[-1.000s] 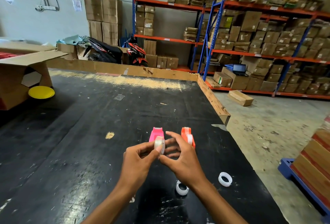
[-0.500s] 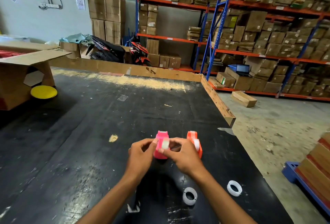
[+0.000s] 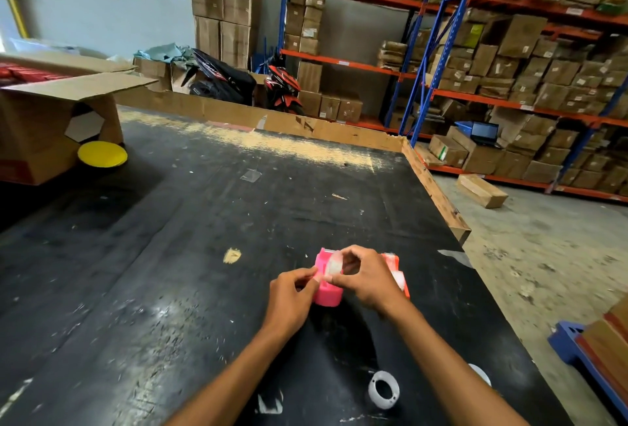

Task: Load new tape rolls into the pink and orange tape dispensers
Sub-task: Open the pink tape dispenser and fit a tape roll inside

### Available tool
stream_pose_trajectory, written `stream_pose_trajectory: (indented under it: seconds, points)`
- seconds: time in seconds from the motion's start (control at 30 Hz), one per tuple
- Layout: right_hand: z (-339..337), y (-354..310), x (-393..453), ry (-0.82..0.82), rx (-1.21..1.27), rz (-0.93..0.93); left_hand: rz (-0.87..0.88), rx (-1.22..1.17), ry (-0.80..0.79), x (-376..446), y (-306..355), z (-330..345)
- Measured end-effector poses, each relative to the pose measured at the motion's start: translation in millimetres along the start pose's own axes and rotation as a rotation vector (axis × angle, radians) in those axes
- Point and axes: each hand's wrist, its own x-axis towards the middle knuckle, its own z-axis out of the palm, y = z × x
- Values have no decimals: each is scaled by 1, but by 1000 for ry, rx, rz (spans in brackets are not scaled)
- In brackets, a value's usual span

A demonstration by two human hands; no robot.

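I'm pinching the small clear tape roll (image 3: pixel 334 264) w/ both hands, left hand (image 3: pixel 292 296) & right hand (image 3: pixel 367 278), directly over the pink plastic tape dispenser (image 3: pixel 327 284).

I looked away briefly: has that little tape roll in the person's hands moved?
Yes. The tape roll, earlier held in the air just in front of the pink dispenser, has gone down and forward into its top, held by both hands' fingers.

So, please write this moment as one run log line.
step: loading pink dispenser | left hand: steadies it | right hand: holds tape roll | orange dispenser: waiting
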Motion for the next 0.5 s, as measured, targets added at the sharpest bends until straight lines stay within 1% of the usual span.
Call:
stream_pose_trajectory:
  seconds: [0.17,0.27,0.5]
  points:
    - [0,2,11,-72,-116,8,36,4,14,-4,1,-1]
    - [-5,-3,17,-142,-184,0,45,-1,13,-6,2,-1]
    - [-7,-6,20,-173,-194,-5,45,-24,21,-6,0,-1]
